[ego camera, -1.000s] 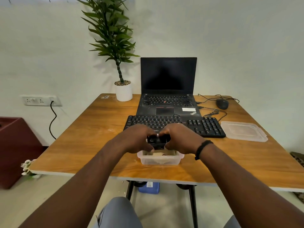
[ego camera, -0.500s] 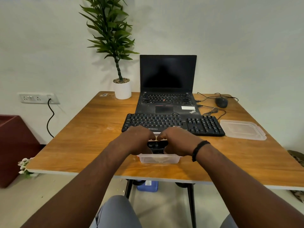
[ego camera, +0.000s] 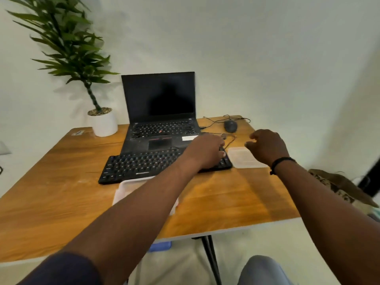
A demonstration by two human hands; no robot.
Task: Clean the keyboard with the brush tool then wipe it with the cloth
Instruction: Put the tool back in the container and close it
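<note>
Your keyboard (ego camera: pixel 144 164) lies across the middle of the wooden table (ego camera: pixel 61 194), just in front of the open laptop (ego camera: pixel 160 120), with its right end under your left hand (ego camera: pixel 207 151). That hand rests on the number-pad end, knuckles up, fingers bent down over the keys; whether it holds the brush tool you cannot tell from here, since nothing shows under the palm. Your right hand (ego camera: pixel 267 147) hovers beyond the keyboard's right end, above the clear plastic lid (ego camera: pixel 244 159), fingers loosely curled and holding nothing that can be seen. The clear container (ego camera: pixel 125 190) sits at the keyboard's near edge, mostly hidden by your left forearm, so neither brush nor cloth can be made out.

The likeliest trouble is the cables (ego camera: pixel 230 140) running between the keyboard's right end and the mouse (ego camera: pixel 230 126): your left fingertips are close to them, and a sweep of the hand could snag one and drag the mouse or tug the plug at the laptop's side. Pressing down on one end may also pivot the keyboard against the laptop's front edge. Your left forearm crosses right over the container, so lowering that arm could tip or shove it towards the table's near edge. The lid lies just beside the keyboard and could be knocked aside by either hand. The view is blurred, so fine contact is hard to judge
</note>
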